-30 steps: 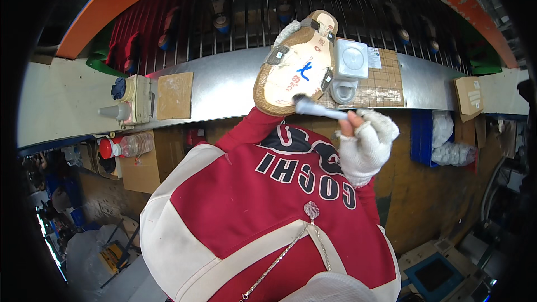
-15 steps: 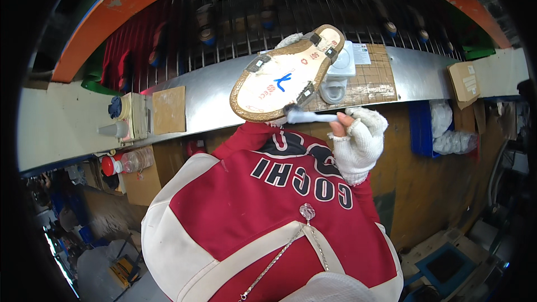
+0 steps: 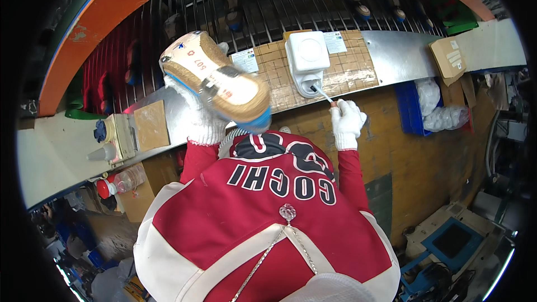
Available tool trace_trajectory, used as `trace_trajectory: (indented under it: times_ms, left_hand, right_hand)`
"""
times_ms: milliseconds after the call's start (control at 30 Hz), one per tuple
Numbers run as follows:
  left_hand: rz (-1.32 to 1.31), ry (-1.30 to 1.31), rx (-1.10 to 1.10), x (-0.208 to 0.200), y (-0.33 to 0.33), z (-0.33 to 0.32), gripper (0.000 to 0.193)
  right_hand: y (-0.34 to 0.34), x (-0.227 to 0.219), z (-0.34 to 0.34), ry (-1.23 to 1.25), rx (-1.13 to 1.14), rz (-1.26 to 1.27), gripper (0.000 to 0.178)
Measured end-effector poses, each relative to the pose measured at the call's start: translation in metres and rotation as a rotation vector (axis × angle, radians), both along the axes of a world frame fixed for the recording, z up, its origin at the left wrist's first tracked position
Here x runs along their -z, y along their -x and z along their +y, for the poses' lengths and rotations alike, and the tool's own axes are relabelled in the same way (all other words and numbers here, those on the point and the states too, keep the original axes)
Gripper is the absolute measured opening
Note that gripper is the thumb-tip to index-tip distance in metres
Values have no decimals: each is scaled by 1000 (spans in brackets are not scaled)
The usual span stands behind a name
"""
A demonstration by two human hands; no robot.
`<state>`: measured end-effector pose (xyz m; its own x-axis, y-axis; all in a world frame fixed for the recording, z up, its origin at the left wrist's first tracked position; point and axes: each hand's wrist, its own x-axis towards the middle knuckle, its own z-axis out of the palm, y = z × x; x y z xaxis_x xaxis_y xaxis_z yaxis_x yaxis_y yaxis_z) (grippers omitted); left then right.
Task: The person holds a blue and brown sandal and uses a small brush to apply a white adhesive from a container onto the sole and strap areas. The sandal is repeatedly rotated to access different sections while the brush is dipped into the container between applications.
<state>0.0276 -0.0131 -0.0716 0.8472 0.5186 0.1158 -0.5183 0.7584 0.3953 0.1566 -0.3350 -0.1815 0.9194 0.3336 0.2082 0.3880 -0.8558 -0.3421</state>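
My left hand (image 3: 204, 126), in a white knit glove, is closed round a shoe (image 3: 215, 75) from below and behind. The shoe's cream underside with a brown edge faces up; dark clips are on it, and blue shows beneath its near end. My right hand (image 3: 348, 124), gloved with bare fingertips, pinches a thin brush (image 3: 323, 94) by its handle. The brush's dark tip reaches into the open cup at the front of a white plastic dispenser (image 3: 309, 55). That dispenser stands on a taped brown cardboard sheet (image 3: 351, 67). Motion blurs the shoe's near end.
Behind the metal ledge (image 3: 400, 50) runs a rack of thin rods (image 3: 268, 17) bearing several shoes. A small cardboard box (image 3: 447, 60) stands at the right, above a blue bin (image 3: 411, 109) of plastic bags. To the left are a grey cone (image 3: 102, 152) and a red-capped bottle (image 3: 130, 179).
My right hand has taken the brush from the shoe's edge to the dispenser's cup. My left hand has moved left with the shoe and turned it. The view has shifted too.
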Motion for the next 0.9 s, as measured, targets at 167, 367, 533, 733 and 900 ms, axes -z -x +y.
trace_trajectory:
  times_ms: [167, 367, 533, 733, 900]
  left_hand:
    - [215, 75, -20, 33, 22, 15, 93]
    - [309, 92, 54, 42, 43, 2, 86]
    - [365, 157, -178, 37, 29, -2, 92]
    - [527, -229, -344, 22, 23, -12, 95]
    - [573, -325, -137, 17, 5, -26, 93]
  right_hand:
    - [-19, 15, 15, 164, -58, -136, 13]
    - [-23, 10, 13, 204, -154, -104, 13]
    - [-22, 20, 0, -310, 57, 439, 23]
    - [-20, 20, -13, -859, 157, 989, 22]
    - [-11, -33, 22, -882, 37, 682, 17]
